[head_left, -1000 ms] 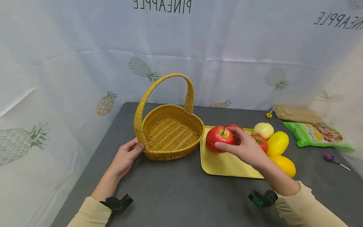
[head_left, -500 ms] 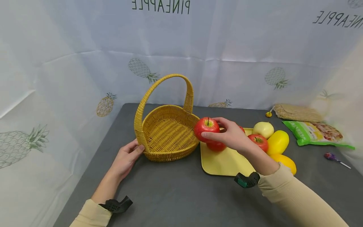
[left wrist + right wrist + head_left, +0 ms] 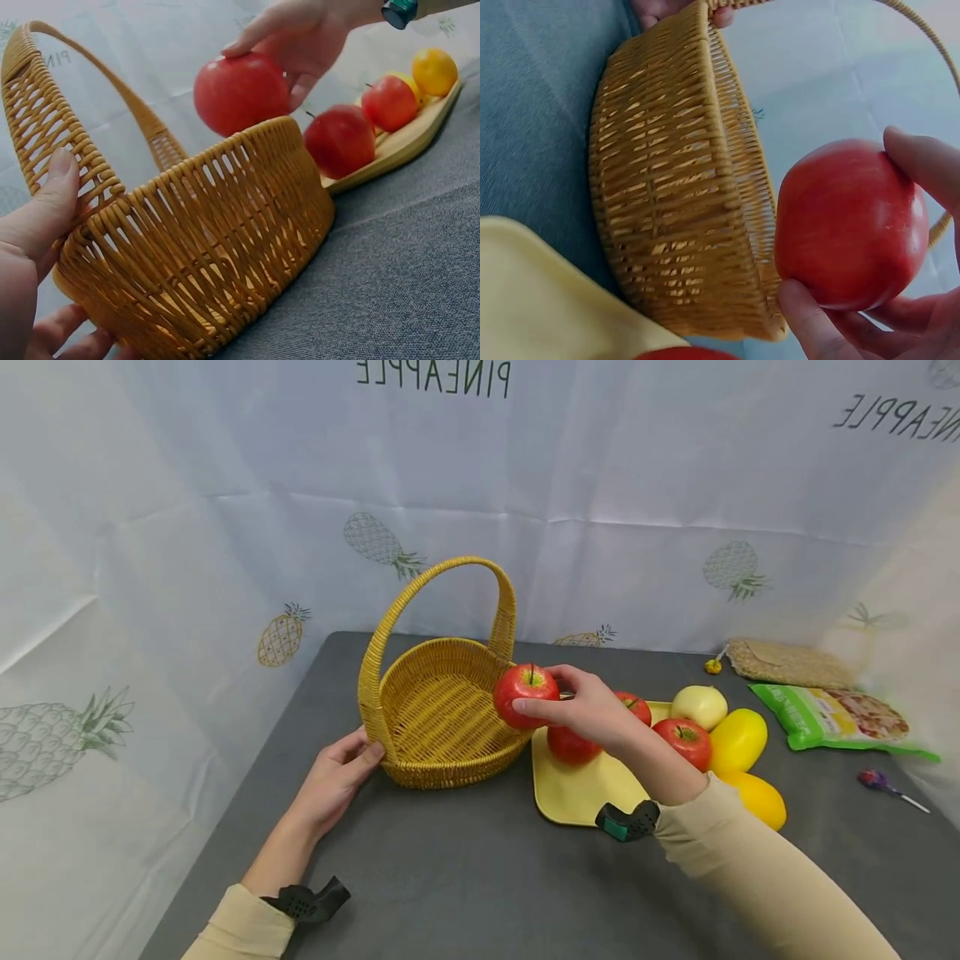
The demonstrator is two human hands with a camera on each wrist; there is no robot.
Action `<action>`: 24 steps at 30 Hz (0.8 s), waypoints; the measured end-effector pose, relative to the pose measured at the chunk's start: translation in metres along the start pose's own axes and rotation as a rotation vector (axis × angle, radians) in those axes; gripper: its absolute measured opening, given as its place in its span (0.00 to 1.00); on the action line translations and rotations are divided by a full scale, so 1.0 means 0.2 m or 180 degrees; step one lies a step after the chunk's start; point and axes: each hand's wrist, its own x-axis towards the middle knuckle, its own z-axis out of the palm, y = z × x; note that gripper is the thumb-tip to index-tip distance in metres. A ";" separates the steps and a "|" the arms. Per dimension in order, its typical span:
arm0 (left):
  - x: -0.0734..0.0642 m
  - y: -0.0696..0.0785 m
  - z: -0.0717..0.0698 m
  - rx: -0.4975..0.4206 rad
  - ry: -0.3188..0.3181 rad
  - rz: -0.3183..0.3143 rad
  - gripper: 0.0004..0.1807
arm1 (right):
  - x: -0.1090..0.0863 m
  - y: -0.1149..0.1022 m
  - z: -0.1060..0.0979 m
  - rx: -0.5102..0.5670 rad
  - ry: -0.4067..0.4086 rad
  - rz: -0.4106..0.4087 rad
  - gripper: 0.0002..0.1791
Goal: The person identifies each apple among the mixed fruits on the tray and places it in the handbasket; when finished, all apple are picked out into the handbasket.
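A red apple [image 3: 525, 696] is held off the table in my right hand [image 3: 592, 710], thumb on its near side and fingers behind. It hangs over the right rim of a yellow wicker basket [image 3: 450, 772] that has a tall arched handle. In the right wrist view the apple [image 3: 847, 225] sits between thumb and fingers, beside the basket wall [image 3: 660, 172]. My left hand [image 3: 337, 777] grips the basket's left side at the foot of the handle. The left wrist view has its thumb [image 3: 56, 184] over the handle base and other fingers low on the outer wall.
Right of the basket, a yellow tray [image 3: 585, 802] bears several red apples [image 3: 684, 742]. A pale round fruit [image 3: 699, 706] and two yellow fruits [image 3: 738, 739] lie at its right. Farther right are a green packet [image 3: 840, 718], a woven pouch [image 3: 787, 662] and a lollipop [image 3: 873, 779].
My right hand has lifted the apple from above the tray and carried it left to the basket's rim. Another apple on the tray has come into view. My left hand stays on the basket.
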 end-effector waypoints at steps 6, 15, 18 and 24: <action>0.02 0.01 -0.01 -0.0075 -0.0042 0.0042 0.18 | 0.06 -0.04 0.02 0.0074 -0.0002 -0.0028 0.43; 0.01 0.00 -0.01 -0.0013 -0.0011 -0.0064 0.19 | 0.13 -0.07 0.06 0.0145 -0.0253 0.0024 0.43; 0.00 0.00 -0.01 -0.0040 -0.0014 -0.0007 0.19 | 0.17 -0.08 0.09 0.0245 -0.0379 0.0056 0.44; 0.01 -0.01 -0.02 -0.0043 -0.0046 0.0008 0.18 | 0.22 -0.10 0.11 0.0374 -0.0488 0.0205 0.43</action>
